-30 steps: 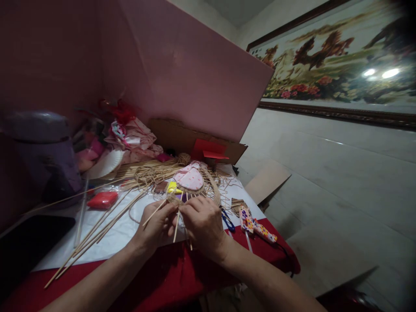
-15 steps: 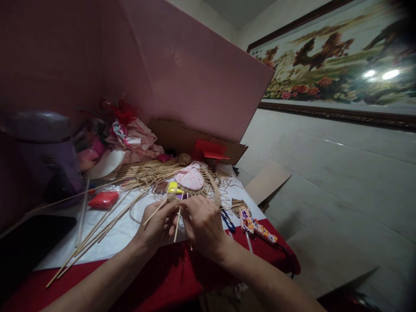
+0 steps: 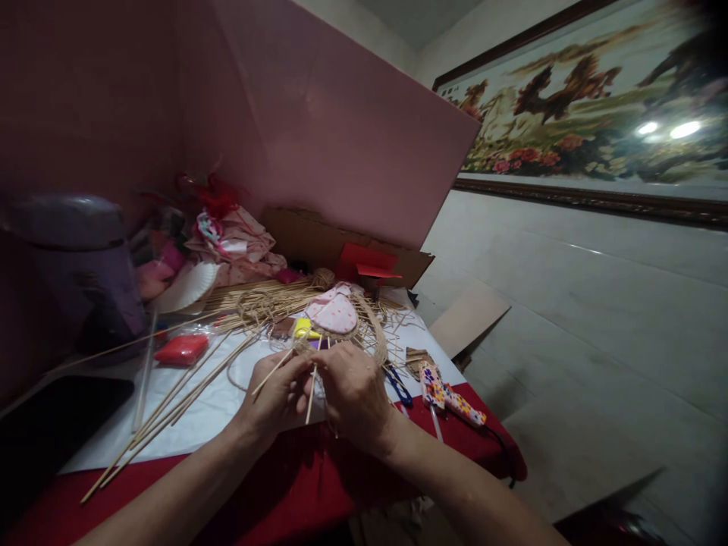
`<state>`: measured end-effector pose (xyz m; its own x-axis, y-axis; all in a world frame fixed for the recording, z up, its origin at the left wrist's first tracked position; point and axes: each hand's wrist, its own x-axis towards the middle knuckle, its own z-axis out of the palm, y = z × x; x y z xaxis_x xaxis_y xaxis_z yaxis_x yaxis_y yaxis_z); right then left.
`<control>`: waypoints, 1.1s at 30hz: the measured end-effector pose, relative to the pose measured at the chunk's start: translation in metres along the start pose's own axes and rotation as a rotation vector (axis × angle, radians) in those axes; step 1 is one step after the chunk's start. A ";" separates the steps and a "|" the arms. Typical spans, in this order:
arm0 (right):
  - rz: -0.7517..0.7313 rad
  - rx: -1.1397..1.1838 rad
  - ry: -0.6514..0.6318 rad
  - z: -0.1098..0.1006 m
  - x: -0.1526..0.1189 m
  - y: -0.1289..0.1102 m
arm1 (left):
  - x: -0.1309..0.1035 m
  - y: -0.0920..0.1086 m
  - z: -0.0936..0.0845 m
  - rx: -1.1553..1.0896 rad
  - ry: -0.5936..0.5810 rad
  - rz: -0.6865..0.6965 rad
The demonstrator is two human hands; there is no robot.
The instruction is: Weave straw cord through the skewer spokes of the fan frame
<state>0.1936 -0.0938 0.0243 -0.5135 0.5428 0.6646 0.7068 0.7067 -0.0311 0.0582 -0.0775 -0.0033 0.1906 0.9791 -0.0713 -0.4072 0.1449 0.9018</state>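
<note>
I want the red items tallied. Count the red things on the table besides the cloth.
2. A red packet lies at the left near the purple jar; folded red paper sits at the back on the cardboard. More may be hidden in the fabric pile.

No readable text or label, as far as the blur allows.

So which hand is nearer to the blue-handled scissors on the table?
Right. The right hand lies just beside the blue-handled scissors, almost touching them; the left hand is farther off, on the right hand's other side.
</note>
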 end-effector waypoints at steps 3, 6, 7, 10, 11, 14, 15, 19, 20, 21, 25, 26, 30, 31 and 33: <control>-0.014 0.036 -0.035 0.000 0.000 0.001 | 0.000 0.000 -0.001 0.009 -0.011 -0.011; -0.011 0.067 -0.030 -0.002 0.000 0.001 | 0.000 -0.002 -0.001 -0.006 -0.020 0.005; -0.004 0.078 -0.018 -0.003 -0.001 0.001 | 0.000 -0.002 -0.001 -0.011 -0.019 0.010; 0.017 0.122 0.003 -0.005 -0.002 -0.001 | 0.000 -0.003 -0.001 -0.011 -0.004 0.013; 0.022 0.139 -0.002 -0.006 -0.002 -0.001 | 0.000 -0.004 -0.001 -0.011 -0.001 0.014; 0.021 0.174 -0.014 -0.006 -0.002 -0.002 | 0.001 -0.004 -0.001 -0.011 -0.009 0.017; 0.016 0.180 -0.010 -0.006 -0.001 -0.002 | 0.002 -0.004 -0.002 -0.011 -0.012 0.019; -0.001 0.170 -0.012 -0.005 0.000 -0.002 | 0.001 -0.002 0.000 -0.007 -0.013 0.009; 0.002 0.166 -0.021 -0.005 0.001 -0.003 | 0.000 -0.001 0.000 -0.008 -0.010 -0.002; 0.004 0.165 -0.028 -0.006 0.001 -0.003 | -0.001 0.000 0.001 -0.009 -0.005 -0.015; 0.007 0.186 -0.061 -0.011 0.003 -0.005 | -0.003 0.003 0.002 -0.014 0.019 -0.026; 0.015 0.193 -0.058 -0.013 0.003 -0.004 | -0.003 0.003 0.002 -0.018 0.020 -0.018; 0.069 0.231 0.041 -0.017 0.002 -0.001 | -0.002 0.001 0.001 -0.011 0.007 -0.014; 0.082 0.236 0.058 -0.018 0.002 0.000 | -0.002 0.001 0.001 -0.007 0.009 -0.015; 0.101 0.239 0.067 -0.018 0.001 0.000 | -0.001 0.000 0.000 -0.003 0.016 -0.011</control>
<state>0.2019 -0.1012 0.0382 -0.4071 0.5900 0.6972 0.6136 0.7421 -0.2697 0.0584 -0.0785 -0.0028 0.1805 0.9796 -0.0880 -0.4078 0.1560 0.8996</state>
